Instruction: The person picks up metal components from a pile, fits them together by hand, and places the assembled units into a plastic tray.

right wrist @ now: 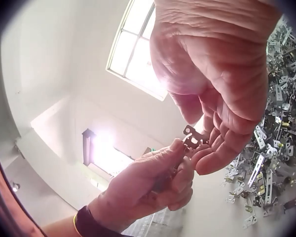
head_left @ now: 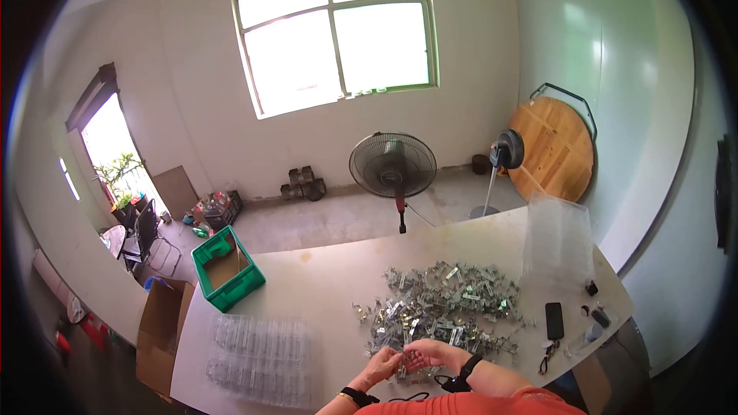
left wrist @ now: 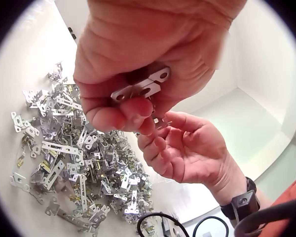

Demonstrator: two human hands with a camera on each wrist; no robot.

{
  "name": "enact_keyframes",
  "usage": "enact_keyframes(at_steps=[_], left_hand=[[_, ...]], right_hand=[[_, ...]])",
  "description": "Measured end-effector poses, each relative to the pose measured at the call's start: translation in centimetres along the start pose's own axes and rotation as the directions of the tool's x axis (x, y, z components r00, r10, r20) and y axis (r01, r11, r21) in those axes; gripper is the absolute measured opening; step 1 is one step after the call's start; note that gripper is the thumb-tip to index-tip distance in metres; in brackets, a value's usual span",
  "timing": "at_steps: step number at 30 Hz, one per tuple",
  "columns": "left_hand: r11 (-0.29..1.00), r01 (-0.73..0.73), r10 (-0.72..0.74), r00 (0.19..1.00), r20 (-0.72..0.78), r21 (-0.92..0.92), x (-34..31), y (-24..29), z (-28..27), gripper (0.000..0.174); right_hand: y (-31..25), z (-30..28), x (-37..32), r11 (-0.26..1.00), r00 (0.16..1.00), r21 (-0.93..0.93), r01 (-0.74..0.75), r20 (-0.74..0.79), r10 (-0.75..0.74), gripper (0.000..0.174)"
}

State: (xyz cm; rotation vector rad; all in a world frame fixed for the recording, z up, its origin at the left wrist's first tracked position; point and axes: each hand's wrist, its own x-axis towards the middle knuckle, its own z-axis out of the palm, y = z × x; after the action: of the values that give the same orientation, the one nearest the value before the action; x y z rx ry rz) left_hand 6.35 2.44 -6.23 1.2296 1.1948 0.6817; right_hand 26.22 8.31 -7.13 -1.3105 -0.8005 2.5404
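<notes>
Both hands meet over the near edge of a pile of small metal brackets (head_left: pixel 442 307). My left hand (head_left: pixel 378 366) has its fingers curled round a flat silver metal bracket (left wrist: pixel 143 88) with round holes, seen in the left wrist view. At its fingertips, a small metal bracket (right wrist: pixel 193 137) with a holed tab juts out between the two hands. My right hand (head_left: pixel 430 355), palm turned up in the left wrist view, pinches at this piece with its fingers bent. Part of the piece is hidden behind the fingers.
Clear plastic trays (head_left: pixel 261 361) lie left of the pile, with a green crate (head_left: pixel 228 269) behind them and a cardboard box (head_left: pixel 163 330) beside the table. Clear plastic sheets (head_left: pixel 557 242), a phone (head_left: pixel 554 321) and keys (head_left: pixel 548 357) lie at right. A fan (head_left: pixel 393 165) stands beyond the table.
</notes>
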Motion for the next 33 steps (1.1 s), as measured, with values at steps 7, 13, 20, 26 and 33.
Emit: enact_keyframes(at_steps=[7,13,20,26,33], left_hand=[[0.993,0.025,-0.037,0.994,0.102,0.111,2.9,-3.5,1.7,0.044],[0.958,0.267,-0.242,0.948,0.206,-0.104,2.0,-4.6,-1.7,0.035],[0.595,0.512,-0.211,0.843,0.495,-0.619,2.6,-7.6,-5.8,0.032],[0.501,0.488,-0.089,0.85,0.518,-0.715,-1.6,-2.6,-8.0,0.04],[0.654,0.364,-0.127,0.917,0.379,-0.663,-1.3,-2.1,-8.7,0.039]], right_hand=[[1.2,-1.5,2.4,0.909,0.953,-0.372,0.188,-0.155,-0.261,0.02],[1.5,-0.6,2.6,0.727,0.879,-0.554,0.406,0.018,-0.477,0.024],[2.5,2.6,2.7,0.481,0.813,-0.718,0.504,0.204,-0.546,0.026],[1.8,5.0,1.9,0.696,0.863,-0.559,0.451,0.075,-0.499,0.02],[1.0,6.9,0.8,0.829,0.881,-0.334,0.449,0.006,-0.474,0.023]])
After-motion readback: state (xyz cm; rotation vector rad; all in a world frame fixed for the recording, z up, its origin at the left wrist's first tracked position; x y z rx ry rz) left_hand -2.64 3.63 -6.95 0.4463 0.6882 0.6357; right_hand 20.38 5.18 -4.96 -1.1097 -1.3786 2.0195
